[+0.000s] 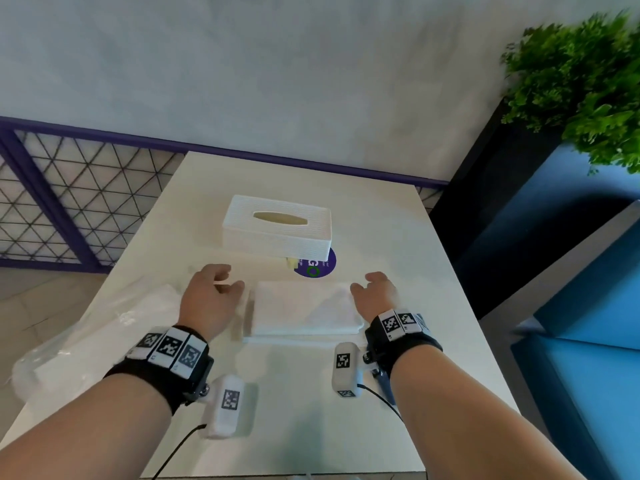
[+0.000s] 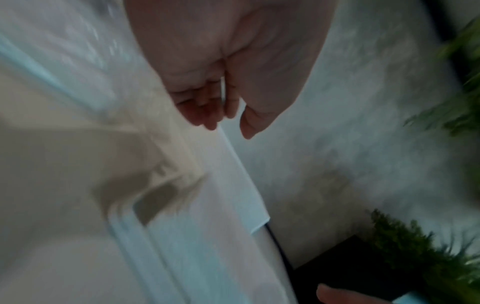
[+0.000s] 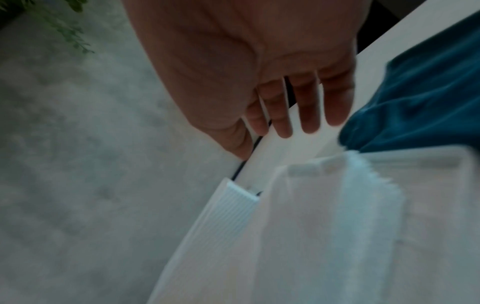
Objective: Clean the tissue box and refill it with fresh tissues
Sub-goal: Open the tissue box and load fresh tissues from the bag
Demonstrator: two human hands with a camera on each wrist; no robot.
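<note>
Flanking: left hand [image 1: 207, 299] and right hand [image 1: 377, 294] sit at either short end of the tissue stack [image 1: 304, 311], which lies flat on the table [image 1: 433, 271].
Left hand grip: fingers loosely curled, thumb pointing toward the stack's left edge; nothing seen between the fingers. Left wrist view shows fingertips [image 2: 207, 121] bent down and the thumb apart from them, holding nothing. Contact with the stack: cannot tell, blurred.
Right hand grip: fingers relaxed, slightly spread, nothing held. Right wrist view shows four straight fingers [image 3: 309, 111] with gaps between them, above the table edge. Just beside the stack's right end; touching or not, cannot tell.
Stack: white, folded, squared; the wrist view shows a zigzag edge on the top sheet [image 3: 374, 176].
Box [image 1: 277, 225]: white, textured, oval slot on top, upright, beyond the stack, well apart from both hands.
Sticker [image 1: 320, 266]: purple round disc between box and stack, partly under the box's near right corner. Writing: a white "G" and a green ring can be made out; small print too blurred to read.
Wrap [image 1: 86, 327]: clear plastic, crumpled, left of the stack, beside the left hand.
Wristbands: black, each carrying square black-and-white coded tags [image 1: 169, 346].
Plant [image 1: 581, 84]: green, far right of the box.
</note>
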